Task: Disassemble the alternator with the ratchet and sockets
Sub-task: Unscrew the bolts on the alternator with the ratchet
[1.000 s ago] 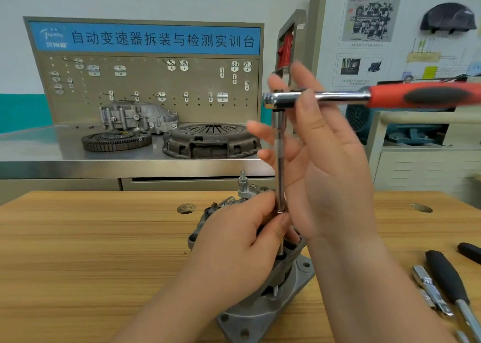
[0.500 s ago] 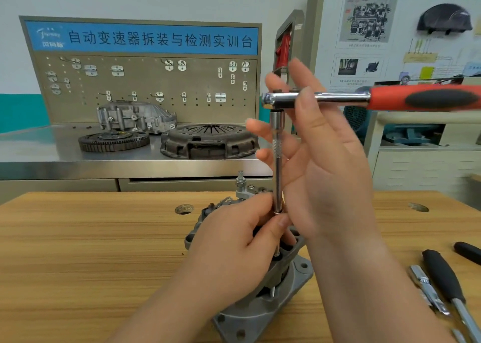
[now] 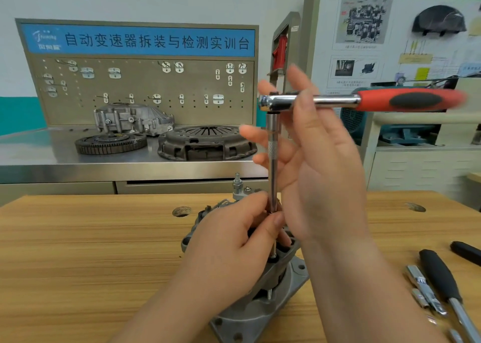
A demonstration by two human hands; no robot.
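head view: left hand [image 3: 234, 241] pinches the bar [image 3: 272, 165], right hand [image 3: 320, 176] touches the ratchet [image 3: 364, 100] with straight fingers; the alternator [image 3: 260, 303] looks heavy and stiff, best held by its casing.

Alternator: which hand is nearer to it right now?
Left. The left hand sits right over the alternator, pinching the extension bar low down. The right hand is higher, with its straight fingers up by the head of the ratchet.
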